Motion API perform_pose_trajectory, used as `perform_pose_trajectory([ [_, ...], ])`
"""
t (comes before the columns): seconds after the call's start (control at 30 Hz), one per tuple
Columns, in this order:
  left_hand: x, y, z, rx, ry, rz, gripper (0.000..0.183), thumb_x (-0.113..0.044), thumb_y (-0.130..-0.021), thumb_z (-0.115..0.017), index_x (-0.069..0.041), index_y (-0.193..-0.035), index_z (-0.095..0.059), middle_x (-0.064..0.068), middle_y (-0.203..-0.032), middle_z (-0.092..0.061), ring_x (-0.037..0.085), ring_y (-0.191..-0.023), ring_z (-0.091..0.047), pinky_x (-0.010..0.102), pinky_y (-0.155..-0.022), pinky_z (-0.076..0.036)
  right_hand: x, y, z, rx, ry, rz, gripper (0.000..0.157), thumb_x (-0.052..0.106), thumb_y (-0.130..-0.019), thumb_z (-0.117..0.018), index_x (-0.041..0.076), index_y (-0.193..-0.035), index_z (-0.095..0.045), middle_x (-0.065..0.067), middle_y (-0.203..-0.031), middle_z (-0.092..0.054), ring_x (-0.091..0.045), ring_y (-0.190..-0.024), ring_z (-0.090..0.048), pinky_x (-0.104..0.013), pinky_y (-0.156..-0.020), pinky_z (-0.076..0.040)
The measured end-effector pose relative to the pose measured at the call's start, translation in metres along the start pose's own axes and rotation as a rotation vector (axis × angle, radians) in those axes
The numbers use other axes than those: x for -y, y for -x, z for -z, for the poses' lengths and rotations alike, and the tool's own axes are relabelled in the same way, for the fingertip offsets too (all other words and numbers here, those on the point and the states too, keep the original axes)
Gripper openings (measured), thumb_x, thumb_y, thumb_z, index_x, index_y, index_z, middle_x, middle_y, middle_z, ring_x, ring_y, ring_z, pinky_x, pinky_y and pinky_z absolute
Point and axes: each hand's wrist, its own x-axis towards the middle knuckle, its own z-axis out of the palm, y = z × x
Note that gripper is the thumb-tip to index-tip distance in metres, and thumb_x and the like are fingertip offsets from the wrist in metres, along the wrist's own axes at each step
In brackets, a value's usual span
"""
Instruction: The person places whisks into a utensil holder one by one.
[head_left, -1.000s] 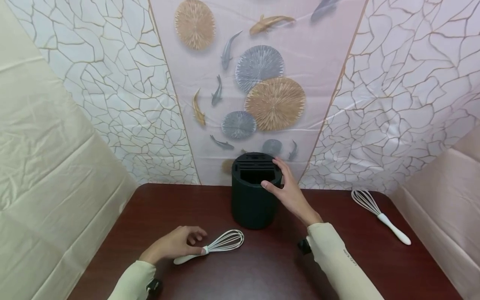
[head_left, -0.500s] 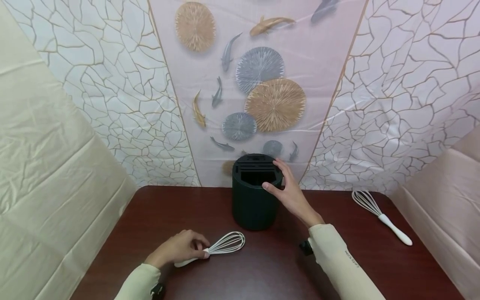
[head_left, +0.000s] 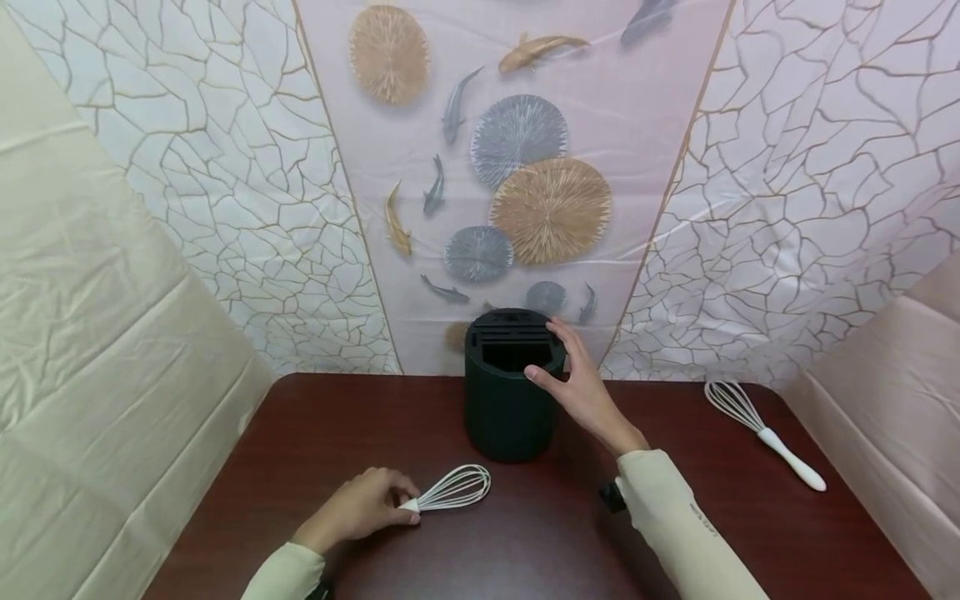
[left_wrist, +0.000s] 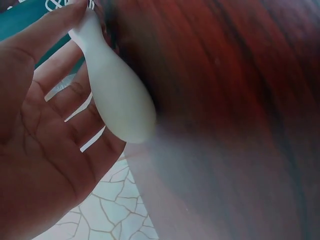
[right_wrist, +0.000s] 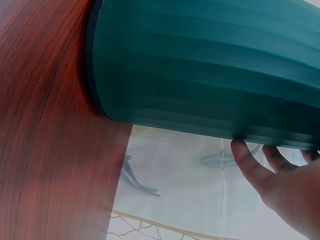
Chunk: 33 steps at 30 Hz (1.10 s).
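A white whisk (head_left: 459,488) lies low over the table at the left front, its wire loops pointing right. My left hand (head_left: 366,505) pinches it where handle and wires meet, thumb on the near side. In the left wrist view the bulbous handle (left_wrist: 120,95) juts out past the palm, near the table. Farther back stands a dark green round utensil holder (head_left: 506,421), its slotted top and wide opening facing up. Around its right side my right hand (head_left: 583,390) holds on near the rim. Fingertips (right_wrist: 240,150) meet the ribbed wall in the right wrist view; the thumb is hidden there.
A second white whisk (head_left: 789,458) lies on the dark red wooden table (head_left: 660,533) near its right edge. Behind the table hangs a patterned cloth (head_left: 555,208) with printed fish. Plain beige cloth (head_left: 120,333) walls off the left side, and similar cloth the right.
My left hand has moved slightly right and its fingers have closed on the whisk's neck. The right hand stays at the holder, which has not moved.
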Motion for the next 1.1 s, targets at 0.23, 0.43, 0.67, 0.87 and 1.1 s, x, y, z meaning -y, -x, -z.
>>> perform_pose_trajectory([
  [0.23, -0.005, 0.003, 0.000, -0.036, -0.018, 0.018, 0.018, -0.033, -0.090, -0.086, -0.022, -0.104, -0.082, -0.020, -0.082, -0.064, -0.002, -0.073, -0.056, 0.025, -0.063, -0.047, -0.002, -0.002, -0.001, -0.005, 0.012, 0.007, 0.085, 0.048, -0.099, -0.072, 0.026, -0.167, -0.027, 0.004, -0.176, -0.014, -0.029, -0.161, -0.016, -0.068, -0.120, -0.026],
  [0.43, -0.011, 0.005, 0.009, -0.074, 0.025, -0.052, 0.020, -0.031, -0.093, -0.083, -0.019, -0.108, -0.081, -0.017, -0.088, -0.067, -0.002, -0.077, -0.057, 0.023, -0.067, -0.048, -0.001, -0.004, -0.001, -0.005, 0.007, 0.023, 0.083, 0.045, -0.100, -0.072, 0.024, -0.167, -0.028, 0.002, -0.176, -0.015, -0.030, -0.161, -0.017, -0.068, -0.120, -0.025],
  [0.67, -0.018, 0.009, 0.014, -0.060, 0.162, -0.114, 0.019, -0.028, -0.096, -0.081, -0.019, -0.112, -0.080, -0.014, -0.096, -0.071, 0.001, -0.082, -0.061, 0.023, -0.073, -0.052, -0.001, -0.002, -0.001, -0.002, 0.011, 0.024, 0.083, 0.044, -0.101, -0.072, 0.023, -0.167, -0.027, 0.003, -0.176, -0.014, -0.030, -0.161, -0.016, -0.069, -0.121, -0.024],
  [0.87, -0.028, 0.011, 0.018, -0.071, 0.263, -0.122, 0.019, -0.026, -0.097, -0.080, -0.020, -0.114, -0.079, -0.009, -0.099, -0.073, 0.005, -0.082, -0.065, 0.025, -0.074, -0.053, -0.002, -0.001, -0.001, -0.006, 0.007, 0.014, 0.083, 0.044, -0.101, -0.072, 0.026, -0.167, -0.026, 0.003, -0.176, -0.014, -0.030, -0.161, -0.016, -0.068, -0.121, -0.025],
  [1.1, -0.043, 0.008, 0.026, -0.173, 0.316, -0.093, 0.018, -0.023, -0.097, -0.079, -0.019, -0.114, -0.076, 0.000, -0.092, -0.072, 0.008, -0.078, -0.065, 0.025, -0.067, -0.054, 0.000, 0.001, 0.001, 0.001, 0.006, 0.013, 0.085, 0.047, -0.100, -0.072, 0.025, -0.168, -0.026, 0.003, -0.176, -0.013, -0.030, -0.161, -0.015, -0.068, -0.120, -0.025],
])
